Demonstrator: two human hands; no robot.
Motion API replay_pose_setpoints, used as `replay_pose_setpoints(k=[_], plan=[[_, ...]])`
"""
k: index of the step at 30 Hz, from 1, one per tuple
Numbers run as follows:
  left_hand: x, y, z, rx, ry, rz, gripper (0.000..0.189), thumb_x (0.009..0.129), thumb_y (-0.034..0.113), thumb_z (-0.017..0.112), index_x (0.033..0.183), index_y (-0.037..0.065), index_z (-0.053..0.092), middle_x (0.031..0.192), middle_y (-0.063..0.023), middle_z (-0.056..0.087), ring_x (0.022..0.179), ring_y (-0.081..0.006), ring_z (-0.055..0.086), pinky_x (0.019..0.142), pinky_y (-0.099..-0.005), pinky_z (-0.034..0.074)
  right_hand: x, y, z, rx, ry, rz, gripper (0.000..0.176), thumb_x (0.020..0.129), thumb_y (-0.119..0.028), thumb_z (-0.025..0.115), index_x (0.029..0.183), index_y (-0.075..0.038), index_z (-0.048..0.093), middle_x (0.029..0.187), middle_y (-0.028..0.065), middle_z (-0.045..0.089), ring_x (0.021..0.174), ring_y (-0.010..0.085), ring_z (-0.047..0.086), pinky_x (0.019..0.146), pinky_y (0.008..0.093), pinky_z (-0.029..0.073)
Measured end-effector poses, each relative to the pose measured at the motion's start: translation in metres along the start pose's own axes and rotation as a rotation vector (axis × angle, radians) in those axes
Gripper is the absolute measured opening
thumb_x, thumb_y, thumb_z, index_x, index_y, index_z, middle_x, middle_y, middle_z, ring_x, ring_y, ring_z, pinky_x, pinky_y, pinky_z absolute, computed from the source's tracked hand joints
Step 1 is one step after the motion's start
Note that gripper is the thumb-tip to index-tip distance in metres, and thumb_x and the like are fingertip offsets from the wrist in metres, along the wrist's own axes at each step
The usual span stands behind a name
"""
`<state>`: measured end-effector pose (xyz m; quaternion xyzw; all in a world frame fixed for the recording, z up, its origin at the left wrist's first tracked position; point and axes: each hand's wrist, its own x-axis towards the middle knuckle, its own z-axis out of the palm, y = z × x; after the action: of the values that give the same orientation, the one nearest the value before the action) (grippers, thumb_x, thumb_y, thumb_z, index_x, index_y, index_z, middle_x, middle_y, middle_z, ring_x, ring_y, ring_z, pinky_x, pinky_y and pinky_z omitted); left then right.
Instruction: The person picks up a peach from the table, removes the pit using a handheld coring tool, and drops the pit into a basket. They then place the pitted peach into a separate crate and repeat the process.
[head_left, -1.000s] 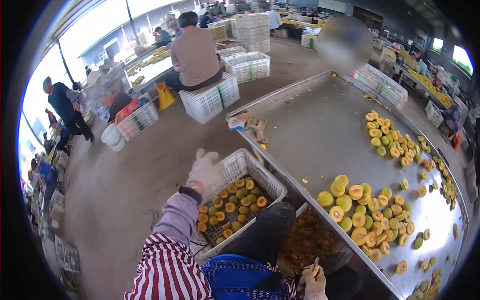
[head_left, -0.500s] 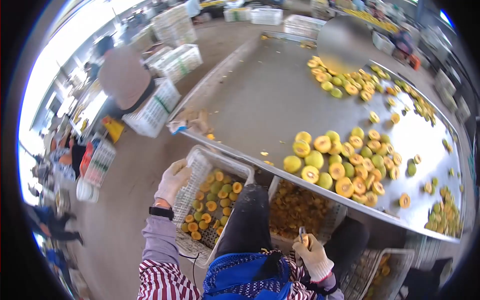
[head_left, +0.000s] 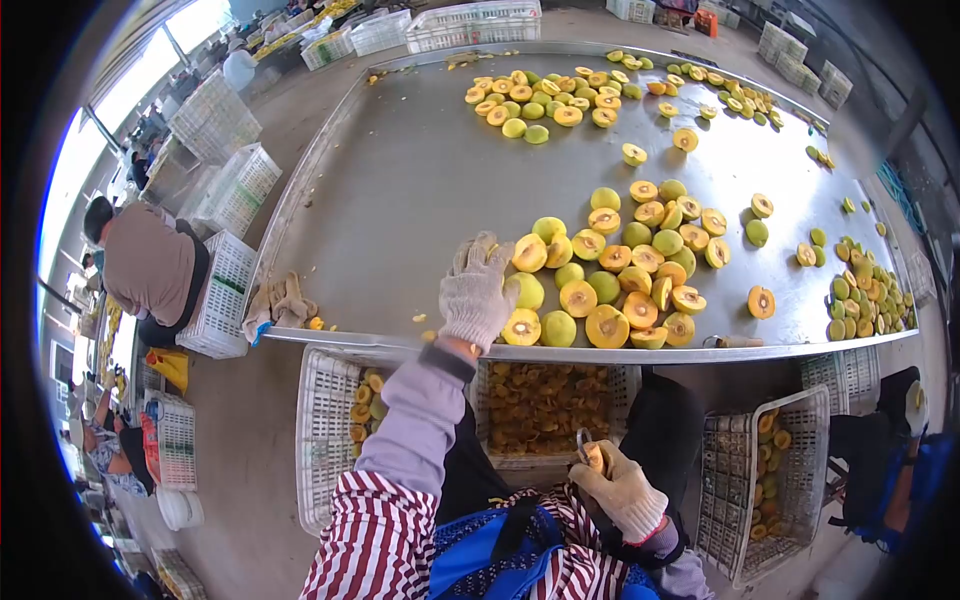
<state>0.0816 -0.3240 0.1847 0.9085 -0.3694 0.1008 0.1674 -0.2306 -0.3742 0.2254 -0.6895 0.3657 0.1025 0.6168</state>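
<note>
Halved fruit (head_left: 600, 270) (yellow-green skins, orange-brown centres) is heaped near the front edge of the steel table (head_left: 400, 190). The near left side of the heap is touched by the gloved left hand (head_left: 478, 290), whose fingers are loosely spread; nothing is seen to be gripped. The gloved right hand (head_left: 620, 490) is held low by the lap and is closed around a small metal tool (head_left: 590, 455). Below the table edge, a white crate (head_left: 325, 420) with fruit halves is set to the left, a crate of brownish scraps (head_left: 545, 405) in the middle and a third crate (head_left: 770, 480) to the right. More fruit (head_left: 550, 100) is scattered at the table's far end. A bundle of cloth (head_left: 280, 300) is laid on the left front corner.
</note>
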Motion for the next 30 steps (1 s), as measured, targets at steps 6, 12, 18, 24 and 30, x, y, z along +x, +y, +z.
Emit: replay_pose_setpoints(k=[6,12,18,24,30], plan=[[0.006,0.034,0.028,-0.269,-0.238,0.215,0.039,0.088,0.027,0.066,0.125,0.015,0.066,0.134,-0.0075,0.062,0.121,-0.0335,0.060,0.100,-0.0437,0.051,0.019,-0.004,-0.001,-0.016,-0.012,-0.077,0.037,0.093,-0.035,0.069,0.115,-0.007,0.063,0.078,0.0121,0.065,0.069,0.0192,0.062,0.068,0.0333,0.050],[0.021,0.069,0.063,0.013,-0.371,0.291,0.050,0.088,0.026,0.066,0.135,0.016,0.053,0.123,-0.0121,0.063,0.111,-0.0332,0.062,0.093,-0.0462,0.052,0.021,0.000,-0.010,-0.043,-0.037,-0.216,0.041,0.095,-0.041,0.064,0.123,-0.011,0.058,0.084,0.0190,0.069,0.076,0.0340,0.071,0.067,0.0417,0.053],[0.011,0.051,0.086,-0.246,-0.254,0.241,0.043,0.079,0.014,0.075,0.117,0.006,0.058,0.113,-0.0157,0.063,0.106,-0.0375,0.062,0.093,-0.0444,0.050,0.023,0.017,-0.009,0.188,-0.025,-0.293,0.038,0.094,-0.045,0.056,0.112,-0.011,0.057,0.083,0.0201,0.067,0.077,0.0391,0.067,0.070,0.0478,0.050],[-0.004,0.058,0.046,-0.888,-0.146,0.077,0.033,0.090,0.011,0.067,0.121,0.004,0.057,0.095,-0.0051,0.063,0.086,-0.0237,0.063,0.083,-0.0364,0.053,0.013,0.015,-0.011,0.263,-0.072,-0.361,0.037,0.097,-0.046,0.054,0.116,-0.014,0.058,0.070,0.0092,0.064,0.061,0.0230,0.065,0.059,0.0380,0.049],[-0.044,0.091,-0.042,-1.966,-0.341,-0.681,0.033,0.101,0.044,0.053,0.111,0.013,0.060,0.080,0.0061,0.045,0.053,-0.0051,0.036,0.041,-0.0204,0.029,-0.012,-0.008,-0.025,0.323,-0.008,-0.475,0.034,0.098,-0.041,0.055,0.115,-0.011,0.057,0.070,0.0130,0.062,0.064,0.0277,0.064,0.062,0.0387,0.050]])
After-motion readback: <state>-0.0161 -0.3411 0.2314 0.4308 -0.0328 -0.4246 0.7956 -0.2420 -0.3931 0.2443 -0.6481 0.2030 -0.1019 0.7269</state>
